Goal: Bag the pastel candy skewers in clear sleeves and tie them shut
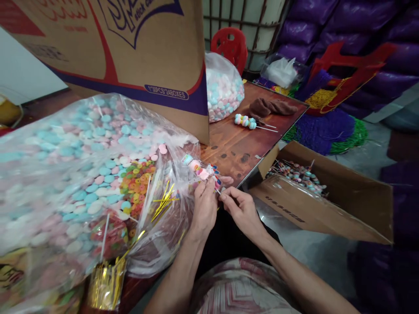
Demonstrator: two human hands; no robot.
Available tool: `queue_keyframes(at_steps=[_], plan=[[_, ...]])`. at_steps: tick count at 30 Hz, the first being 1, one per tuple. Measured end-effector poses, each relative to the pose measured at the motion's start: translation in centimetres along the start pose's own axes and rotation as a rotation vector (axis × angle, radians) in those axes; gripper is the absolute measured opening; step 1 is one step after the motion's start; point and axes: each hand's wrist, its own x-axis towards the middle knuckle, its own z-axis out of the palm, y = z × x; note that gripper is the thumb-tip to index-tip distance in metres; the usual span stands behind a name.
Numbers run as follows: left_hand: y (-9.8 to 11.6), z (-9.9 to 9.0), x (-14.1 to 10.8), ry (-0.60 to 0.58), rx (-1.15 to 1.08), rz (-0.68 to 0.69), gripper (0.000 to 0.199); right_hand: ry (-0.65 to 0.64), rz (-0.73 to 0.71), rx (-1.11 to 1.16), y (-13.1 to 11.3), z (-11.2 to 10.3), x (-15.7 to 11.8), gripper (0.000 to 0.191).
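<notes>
A candy skewer (195,166) of pastel sweets in a printed clear wrapper sticks up from my left hand (206,205), whose fingers are closed around its lower end. Thumb and forefinger of my right hand (240,211) pinch together at the thin stick (218,191) below the wrapper. Whether a tie is also between those fingers is too small to tell. To the left of my hands, gold twist ties (163,204) lie on a big clear bag (153,248) of pastel candies (91,198). Gummy rings (139,183) are heaped among them.
A tall carton (157,56) stands behind the bag. Beyond it are another candy bag (225,87), two bare skewers (245,122) and a brown cloth (273,107) on the table (225,155). An open carton (356,192) with finished-looking skewers (299,174) sits at right. A bundle of gold ties (106,283) lies front left.
</notes>
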Motion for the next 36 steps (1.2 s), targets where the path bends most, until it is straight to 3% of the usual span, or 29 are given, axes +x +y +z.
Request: queue_keyframes(at_steps=[4, 8, 11, 14, 16, 18, 20, 22, 24, 26, 30, 36], plan=[[0.2, -0.4, -1.1, 0.003, 0.012, 0.022, 0.026, -0.032, 0.007, -0.013, -0.4, 0.8, 0.1, 0.022], [1.4, -1.2, -2.1, -0.057, -0.001, 0.027, 0.027, -0.076, 0.169, 0.338, -1.6, 2.3, 0.4, 0.031], [3.1, -2.7, -3.0, -0.134, -0.099, -0.049, 0.028, -0.252, 0.374, 0.637, -2.5, 3.6, 0.4, 0.035], [4.7, -4.9, -4.2, -0.072, -0.18, -0.047, 0.027, -0.418, 0.452, 0.631, -3.0, 5.0, 0.3, 0.03], [5.5, -6.3, -4.9, 0.02, -0.205, -0.001, 0.023, -0.532, 0.382, 0.425, -3.0, 6.2, 0.4, 0.028], [6.4, -7.7, -5.5, 0.114, -0.214, 0.115, 0.019, -0.615, 0.177, 0.082, -3.0, 7.6, 0.9, 0.03], [7.3, -9.1, -5.8, 0.224, -0.2, 0.269, 0.02, -0.575, -0.102, -0.343, -3.0, 9.1, 1.6, 0.029], [8.1, -10.4, -5.9, 0.328, -0.15, 0.351, 0.02, -0.435, -0.34, -0.736, -2.9, 10.7, 2.5, 0.025], [8.5, -11.4, -6.0, 0.382, -0.088, 0.346, 0.02, -0.38, -0.45, -0.995, -2.7, 12.1, 3.4, 0.024], [8.5, -12.1, -6.1, 0.403, -0.042, 0.323, 0.023, -0.423, -0.501, -1.115, -2.4, 13.2, 4.2, 0.026], [7.6, -12.4, -5.9, 0.443, -0.04, 0.333, 0.031, -0.44, -0.493, -1.051, -1.6, 14.0, 5.0, 0.029], [7.2, -11.8, -5.2, 0.468, -0.141, 0.243, 0.031, -0.321, -0.371, -0.31, -1.8, 12.7, 5.2, 0.024]])
